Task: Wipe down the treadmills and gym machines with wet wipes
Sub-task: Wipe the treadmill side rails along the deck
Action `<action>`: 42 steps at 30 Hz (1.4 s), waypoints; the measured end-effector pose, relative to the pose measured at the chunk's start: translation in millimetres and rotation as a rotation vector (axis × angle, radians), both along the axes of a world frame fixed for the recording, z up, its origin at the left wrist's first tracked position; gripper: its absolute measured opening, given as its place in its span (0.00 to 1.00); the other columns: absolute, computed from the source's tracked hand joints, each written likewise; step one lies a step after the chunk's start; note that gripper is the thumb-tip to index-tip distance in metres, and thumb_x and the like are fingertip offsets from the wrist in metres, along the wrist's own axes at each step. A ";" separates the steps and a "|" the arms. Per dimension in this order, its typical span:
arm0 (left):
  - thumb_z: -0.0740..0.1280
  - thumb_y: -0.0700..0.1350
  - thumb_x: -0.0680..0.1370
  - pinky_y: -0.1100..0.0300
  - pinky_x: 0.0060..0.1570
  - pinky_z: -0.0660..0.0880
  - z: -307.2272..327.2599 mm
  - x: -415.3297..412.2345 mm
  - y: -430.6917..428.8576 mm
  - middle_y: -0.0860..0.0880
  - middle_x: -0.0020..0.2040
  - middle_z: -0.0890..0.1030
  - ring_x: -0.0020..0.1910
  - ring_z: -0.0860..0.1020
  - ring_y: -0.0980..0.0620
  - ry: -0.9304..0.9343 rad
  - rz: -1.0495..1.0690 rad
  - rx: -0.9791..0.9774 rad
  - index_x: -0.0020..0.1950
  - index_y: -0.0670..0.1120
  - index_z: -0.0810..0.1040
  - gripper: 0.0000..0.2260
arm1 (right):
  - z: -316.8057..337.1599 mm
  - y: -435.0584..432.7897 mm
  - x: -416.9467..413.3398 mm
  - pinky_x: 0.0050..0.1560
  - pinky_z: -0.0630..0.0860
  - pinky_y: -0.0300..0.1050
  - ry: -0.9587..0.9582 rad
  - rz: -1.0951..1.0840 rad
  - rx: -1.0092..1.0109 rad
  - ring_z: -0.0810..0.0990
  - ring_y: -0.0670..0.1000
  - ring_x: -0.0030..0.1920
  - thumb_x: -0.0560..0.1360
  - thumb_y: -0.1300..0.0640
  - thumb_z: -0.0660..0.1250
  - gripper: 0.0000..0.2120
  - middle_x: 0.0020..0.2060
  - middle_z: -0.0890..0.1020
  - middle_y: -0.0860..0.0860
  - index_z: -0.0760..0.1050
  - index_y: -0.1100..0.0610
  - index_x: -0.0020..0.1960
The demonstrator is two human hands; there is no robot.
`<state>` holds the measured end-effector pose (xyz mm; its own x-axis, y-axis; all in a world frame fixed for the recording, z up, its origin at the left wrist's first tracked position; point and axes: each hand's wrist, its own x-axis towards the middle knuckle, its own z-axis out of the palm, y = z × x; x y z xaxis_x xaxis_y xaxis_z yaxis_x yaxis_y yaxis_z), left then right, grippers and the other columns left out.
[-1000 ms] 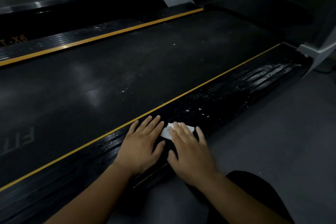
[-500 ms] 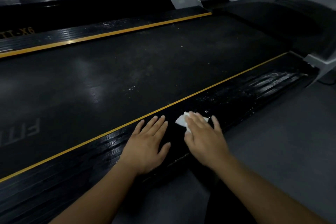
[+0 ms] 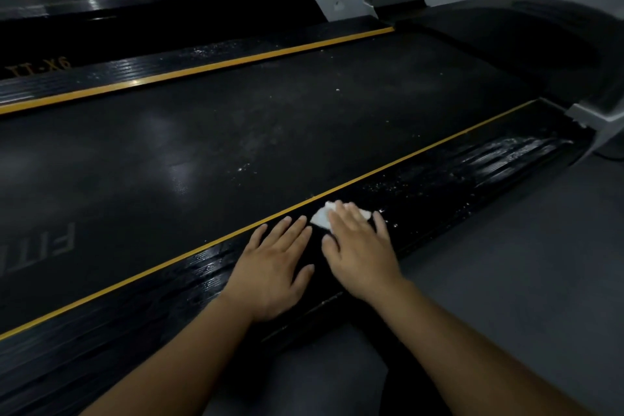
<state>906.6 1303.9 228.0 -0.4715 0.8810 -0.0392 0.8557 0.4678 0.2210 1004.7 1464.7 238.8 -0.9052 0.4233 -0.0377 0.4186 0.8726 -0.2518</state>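
Treadmill point(image 3: 236, 132): black, lying slantwise across the view. All places below are given from its near side rail point(image 3: 472, 176), which is ribbed, glossy with wet and flecked with white specks toward its right end.

- Pale lettering point(image 3: 62, 246): on the belt, beyond the rail's left stretch, partly cut by the frame edge.
- Belt point(image 3: 162, 159): dull black and dusty, beyond the rail.
- Yellow stripe point(image 3: 422, 155): runs along the rail's far edge, between rail and belt.
- Far rail point(image 3: 175, 66): across the belt from the near rail, with a yellow stripe of its own.
- Left hand point(image 3: 270, 267): palm down on the rail about midway along, fingers straight and slightly spread, holding nothing.
- Wet wipe point(image 3: 320, 218): white and crumpled, on the rail just right of the left fingertips and close to the yellow stripe, partly covered.
- Right hand point(image 3: 361, 257): on the rail just beside the left hand, fingers straight, pressing the wipe flat onto the rail.
- Grey floor point(image 3: 506, 280): on the person's side of the rail.
- Motor cover point(image 3: 523, 44): black and domed, beyond the rail's right end.
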 end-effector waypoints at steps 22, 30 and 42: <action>0.39 0.65 0.77 0.57 0.79 0.37 -1.0 -15.1 11.9 0.57 0.83 0.47 0.81 0.42 0.59 0.020 -0.001 0.023 0.84 0.53 0.51 0.36 | 2.9 7.9 -27.4 0.79 0.42 0.56 -0.042 0.040 0.027 0.47 0.46 0.81 0.78 0.44 0.43 0.33 0.82 0.53 0.48 0.52 0.51 0.82; 0.39 0.66 0.77 0.56 0.79 0.38 0.7 -14.4 11.3 0.56 0.83 0.46 0.81 0.41 0.59 0.019 -0.002 0.021 0.84 0.53 0.50 0.36 | 2.4 34.3 -19.4 0.79 0.41 0.57 -0.071 -0.047 0.042 0.46 0.47 0.81 0.82 0.43 0.45 0.31 0.82 0.51 0.48 0.51 0.51 0.82; 0.41 0.65 0.78 0.55 0.79 0.40 -2.5 -12.8 11.1 0.55 0.83 0.49 0.81 0.43 0.58 0.025 -0.012 0.031 0.84 0.52 0.53 0.36 | 1.8 5.7 17.6 0.78 0.40 0.56 -0.019 -0.008 0.036 0.49 0.47 0.81 0.72 0.40 0.37 0.40 0.82 0.56 0.49 0.55 0.52 0.82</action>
